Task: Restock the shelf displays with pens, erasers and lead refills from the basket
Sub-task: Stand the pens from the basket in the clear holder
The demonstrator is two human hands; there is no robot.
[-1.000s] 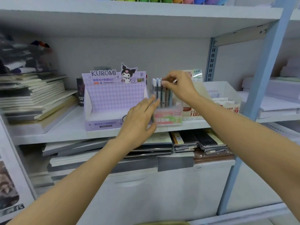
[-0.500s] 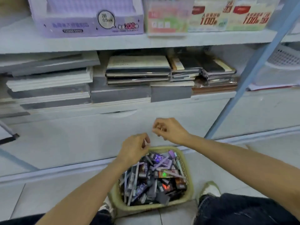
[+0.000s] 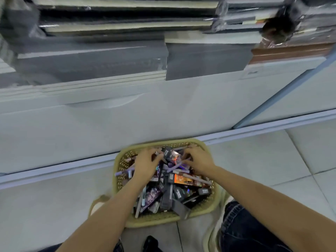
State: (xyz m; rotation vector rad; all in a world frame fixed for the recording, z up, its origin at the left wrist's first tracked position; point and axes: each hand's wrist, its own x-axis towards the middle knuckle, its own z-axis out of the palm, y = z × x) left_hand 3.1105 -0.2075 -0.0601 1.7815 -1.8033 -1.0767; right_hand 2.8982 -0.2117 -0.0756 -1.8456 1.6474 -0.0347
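From the head camera, looking steeply down: a yellow woven basket [image 3: 211, 206] sits on the pale tiled floor [image 3: 254, 160], right against the base of the white shelf unit [image 3: 127, 120]. It is heaped with stationery: lilac pens [image 3: 177, 166], dark small boxes [image 3: 171, 155] and an orange-printed pack [image 3: 183, 179] (which are erasers and which are lead refills is too blurred to tell). Both hands are down in the far half of the pile. The left hand [image 3: 146, 165] lies palm-down with fingers curled into the items; whether it grips one I cannot tell. The right hand [image 3: 197, 159] is likewise curled, fingertips touching a lilac pen, grip unclear. Stacked wrapped notebooks [image 3: 94, 59] fill the shelf above.
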